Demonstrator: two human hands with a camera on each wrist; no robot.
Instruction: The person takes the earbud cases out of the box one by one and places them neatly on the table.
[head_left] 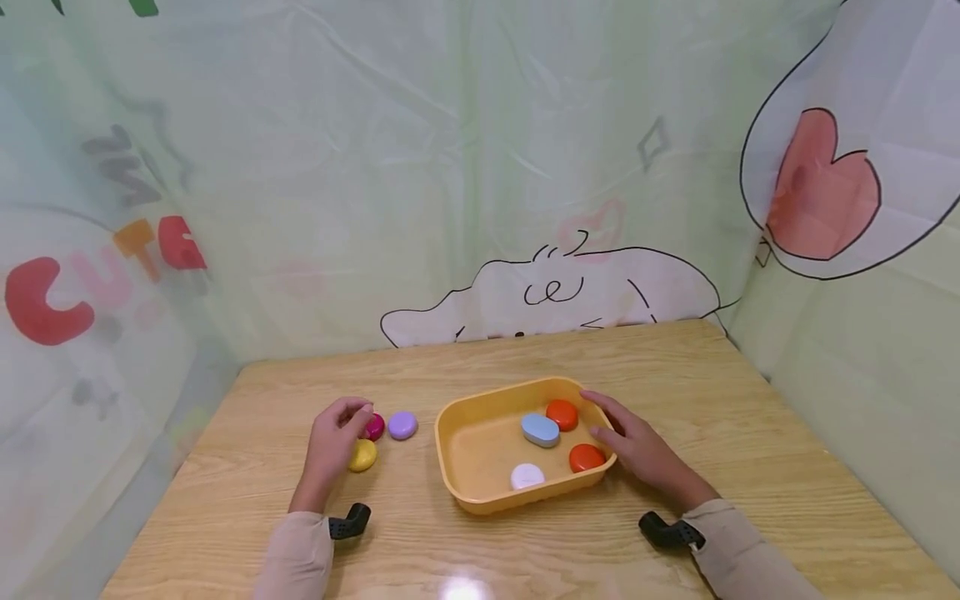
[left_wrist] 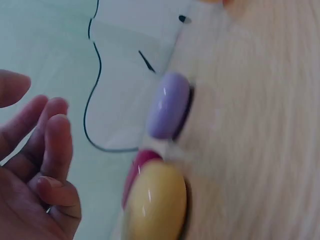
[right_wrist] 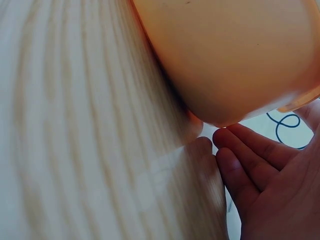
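My left hand (head_left: pixel 337 442) hovers over the table's left part, fingers loosely bent and nothing between them. Just by its fingertips are a magenta glossy rounded piece (head_left: pixel 374 427) and a yellow one (head_left: pixel 363 456). A purple piece (head_left: pixel 402 425) lies a little to their right. My right hand (head_left: pixel 642 447) holds the right end of a yellow-orange tray (head_left: pixel 472 506), its thumb over the rim and its other fingers against the outer wall. Inside the tray are a blue oval piece (head_left: pixel 540 430), a red piece (head_left: pixel 562 414), another red piece (head_left: pixel 587 457) and a pale lilac one (head_left: pixel 527 477).
The wooden table (head_left: pixel 420 550) ends at the back against a printed curtain (head_left: pixel 360 167), which also hangs at both sides. Black wrist devices (head_left: pixel 350 522) sit by both sleeves.
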